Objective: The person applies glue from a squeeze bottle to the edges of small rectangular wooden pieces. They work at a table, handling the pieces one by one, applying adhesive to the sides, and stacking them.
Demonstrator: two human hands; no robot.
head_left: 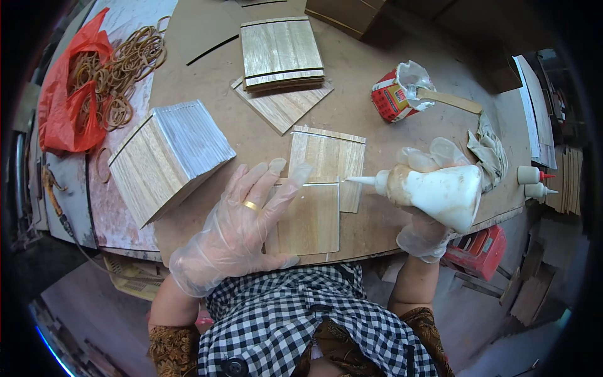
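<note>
The fisheye head view looked steeply down from above the near edge of the bench, facing across it, close enough that it spanned most of the width, the wearer's checked garment in front of it.

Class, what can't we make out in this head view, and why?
Head view:
Right hand: partly behind white squeeze bottle.
Nearer wooden panel: left edge partly behind left hand.
Rubber bands: number lost in tangle and red plastic bag.
Brown box: cut off by upper edge.
</note>
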